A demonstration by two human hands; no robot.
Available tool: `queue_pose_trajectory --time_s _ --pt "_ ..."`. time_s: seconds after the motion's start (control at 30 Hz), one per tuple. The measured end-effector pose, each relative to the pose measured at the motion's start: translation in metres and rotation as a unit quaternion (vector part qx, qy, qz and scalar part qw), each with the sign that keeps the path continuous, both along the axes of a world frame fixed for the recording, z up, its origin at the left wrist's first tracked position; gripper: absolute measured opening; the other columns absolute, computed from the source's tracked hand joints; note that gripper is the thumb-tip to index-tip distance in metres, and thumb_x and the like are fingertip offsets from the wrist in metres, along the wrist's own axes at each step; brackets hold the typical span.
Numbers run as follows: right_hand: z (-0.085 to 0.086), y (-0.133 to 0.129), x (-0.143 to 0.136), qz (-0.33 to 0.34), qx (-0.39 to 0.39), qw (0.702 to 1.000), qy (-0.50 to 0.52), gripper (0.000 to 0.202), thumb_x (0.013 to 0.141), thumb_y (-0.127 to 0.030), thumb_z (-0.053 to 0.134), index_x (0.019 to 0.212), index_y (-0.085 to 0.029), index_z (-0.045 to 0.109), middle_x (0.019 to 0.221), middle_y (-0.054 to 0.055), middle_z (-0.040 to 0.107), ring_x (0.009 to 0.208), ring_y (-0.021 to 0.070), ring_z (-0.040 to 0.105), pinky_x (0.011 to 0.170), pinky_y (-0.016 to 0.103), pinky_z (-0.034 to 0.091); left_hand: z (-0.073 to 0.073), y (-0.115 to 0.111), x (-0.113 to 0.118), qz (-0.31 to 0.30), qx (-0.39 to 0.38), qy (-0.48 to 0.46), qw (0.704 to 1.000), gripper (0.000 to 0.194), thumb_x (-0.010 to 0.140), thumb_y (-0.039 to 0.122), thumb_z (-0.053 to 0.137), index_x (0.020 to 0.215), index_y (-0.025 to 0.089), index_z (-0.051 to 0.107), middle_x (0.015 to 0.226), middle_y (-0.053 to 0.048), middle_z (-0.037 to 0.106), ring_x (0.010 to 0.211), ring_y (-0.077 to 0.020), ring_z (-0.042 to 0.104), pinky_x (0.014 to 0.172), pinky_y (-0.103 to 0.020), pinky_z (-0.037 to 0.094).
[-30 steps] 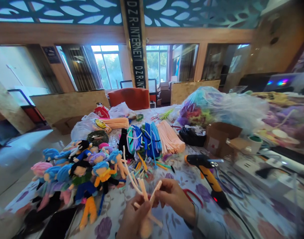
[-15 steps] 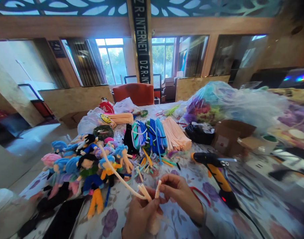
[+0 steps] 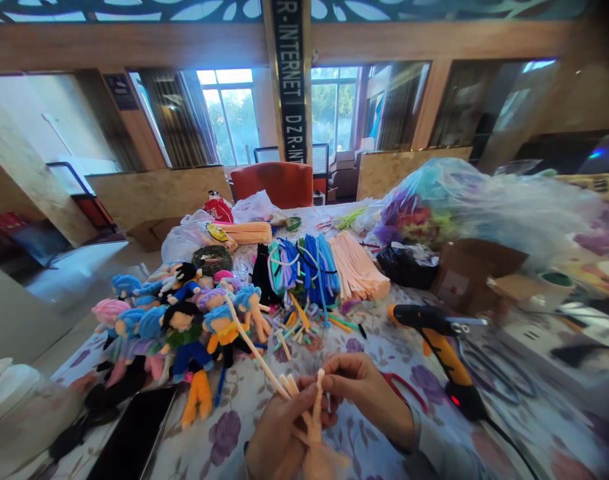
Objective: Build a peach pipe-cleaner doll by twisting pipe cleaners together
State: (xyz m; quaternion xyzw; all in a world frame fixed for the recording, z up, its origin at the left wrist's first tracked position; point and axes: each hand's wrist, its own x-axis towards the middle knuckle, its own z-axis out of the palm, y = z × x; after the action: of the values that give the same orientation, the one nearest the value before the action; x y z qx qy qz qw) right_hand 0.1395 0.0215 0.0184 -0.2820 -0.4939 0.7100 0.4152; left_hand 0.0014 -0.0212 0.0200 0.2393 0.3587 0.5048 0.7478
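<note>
A bundle of peach fuzzy stems [image 3: 315, 427] is between my two hands near the front edge of the view. My left hand [image 3: 284, 427] is wrapped round its lower part, and one long stem [image 3: 254, 350] sticks out up and to the left. The fingertips of my right hand [image 3: 357, 383] pinch the upper end of a short, upright stem of the same bundle. Part of the bundle is hidden behind my left thumb. Small dolls [image 3: 182, 327] with blue, pink and black hair lie in a pile to the left.
Behind my hands are blue stems [image 3: 307, 267] and peach stems [image 3: 357, 267]. A yellow and black glue gun [image 3: 444, 357] and red-handled scissors [image 3: 407, 390] lie to the right. A phone [image 3: 132, 437] is at the front left. Plastic bags [image 3: 459, 200] and an open box [image 3: 472, 273] stand farther back.
The long stem has swung to a steeper slant, and my left hand has shifted slightly over the bundle. More of the bundle's lower part shows. The whole view has shifted a little.
</note>
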Motion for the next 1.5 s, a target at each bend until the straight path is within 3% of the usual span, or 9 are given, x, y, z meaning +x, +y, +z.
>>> queue_pose_trajectory --time_s 0.3,0.57,0.9,1.17,1.5 --pt "0.004 -0.003 0.002 -0.004 0.003 1.0 0.02 0.021 0.062 -0.026 0.08 0.069 -0.012 0.065 0.059 0.001 0.067 0.052 0.0114 0.063 0.051 0.02 0.048 0.005 -0.004 -0.003 0.01 -0.037 -0.035 0.999 0.013 0.062 0.019 0.078 0.066 0.012 0.068 0.056 0.0 0.059 0.055 -0.0085 0.054 0.06 -0.021 0.046" --pt "0.007 -0.006 0.0 -0.015 0.014 1.0 0.015 0.024 0.062 -0.027 0.08 0.065 -0.012 0.062 0.057 -0.001 0.063 0.049 0.0101 0.06 0.049 0.02 0.047 0.008 -0.005 -0.004 0.005 -0.045 -0.023 0.999 0.017 0.058 0.02 0.081 0.063 0.012 0.067 0.057 0.0 0.059 0.056 -0.0092 0.055 0.064 -0.023 0.046" --pt "0.005 -0.008 0.0 -0.007 0.066 0.997 0.029 0.023 0.065 -0.03 0.078 0.068 -0.013 0.063 0.061 0.001 0.063 0.052 0.0122 0.062 0.048 0.021 0.05 0.013 -0.005 -0.001 0.011 -0.014 -0.022 1.0 0.017 0.057 0.02 0.079 0.055 0.013 0.064 0.049 0.001 0.056 0.051 -0.0094 0.051 0.054 -0.021 0.04" --pt "0.007 -0.008 0.002 -0.015 0.088 0.996 0.023 0.022 0.067 -0.031 0.077 0.067 -0.013 0.065 0.06 0.001 0.063 0.053 0.0122 0.061 0.049 0.021 0.051 0.009 -0.006 -0.001 0.008 -0.031 -0.011 0.999 0.022 0.055 0.023 0.081 0.057 0.013 0.062 0.05 0.002 0.057 0.051 -0.0092 0.052 0.057 -0.022 0.041" --pt "0.0 -0.007 -0.001 0.001 0.053 0.997 0.053 0.019 0.067 -0.022 0.077 0.068 -0.01 0.062 0.061 0.001 0.063 0.05 0.0107 0.063 0.046 0.018 0.05 0.006 -0.005 -0.002 0.012 -0.002 0.028 1.0 0.022 0.056 0.028 0.077 0.058 0.013 0.061 0.051 0.0 0.058 0.055 -0.013 0.053 0.053 -0.024 0.036"
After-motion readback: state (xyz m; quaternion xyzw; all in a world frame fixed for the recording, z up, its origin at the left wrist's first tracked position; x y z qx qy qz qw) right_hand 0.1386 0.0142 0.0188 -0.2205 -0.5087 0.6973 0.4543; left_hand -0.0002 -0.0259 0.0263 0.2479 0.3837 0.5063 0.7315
